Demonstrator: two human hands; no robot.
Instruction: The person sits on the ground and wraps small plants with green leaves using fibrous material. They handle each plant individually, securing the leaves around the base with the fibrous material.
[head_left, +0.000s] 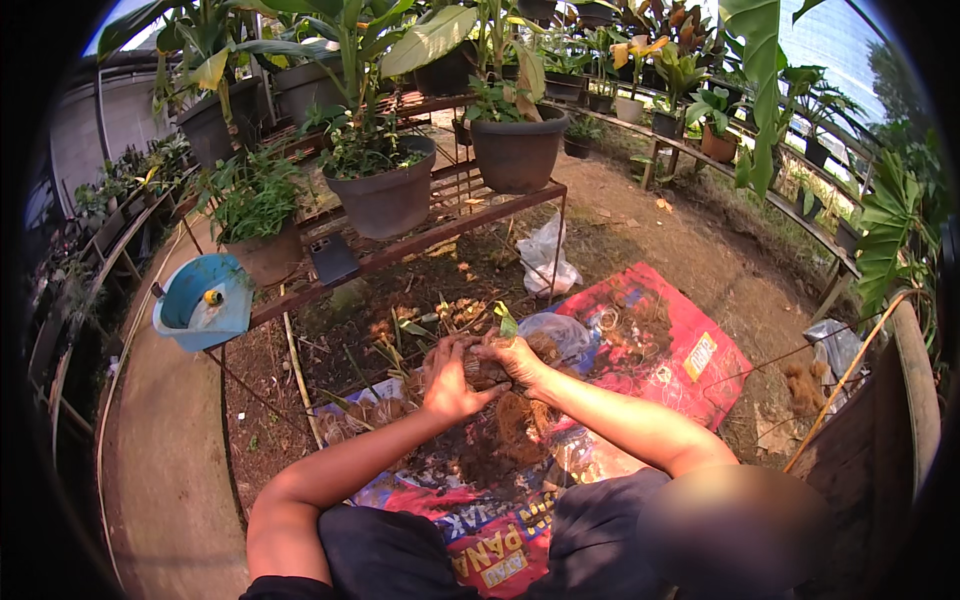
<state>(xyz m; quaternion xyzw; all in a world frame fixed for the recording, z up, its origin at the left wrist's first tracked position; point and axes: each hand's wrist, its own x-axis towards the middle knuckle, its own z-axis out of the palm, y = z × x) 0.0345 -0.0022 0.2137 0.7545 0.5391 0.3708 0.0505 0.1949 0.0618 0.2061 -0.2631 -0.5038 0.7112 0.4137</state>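
Note:
My left hand (454, 381) and my right hand (517, 363) are cupped around a brown fibrous root ball (484, 370), fingers curled over its two sides. A small green leaf (506, 321) stands up from it, just above my right hand. Under the hands a red and blue printed plastic sheet (510, 544) is spread on the ground, with dark soil and coconut fibre (519, 427) scattered over it. Several fibre balls wound with string (375, 412) lie to the left of my left hand. A clear plastic bag (555, 335) rests behind my right forearm.
A rusty metal rack (420, 244) bears large potted plants (381, 196), a dark phone-like object (334, 259) and a blue plastic basin (202, 304). A white plastic bag (549, 255) sits by its leg. At right are a clear bag (834, 346) and a wooden board (862, 427).

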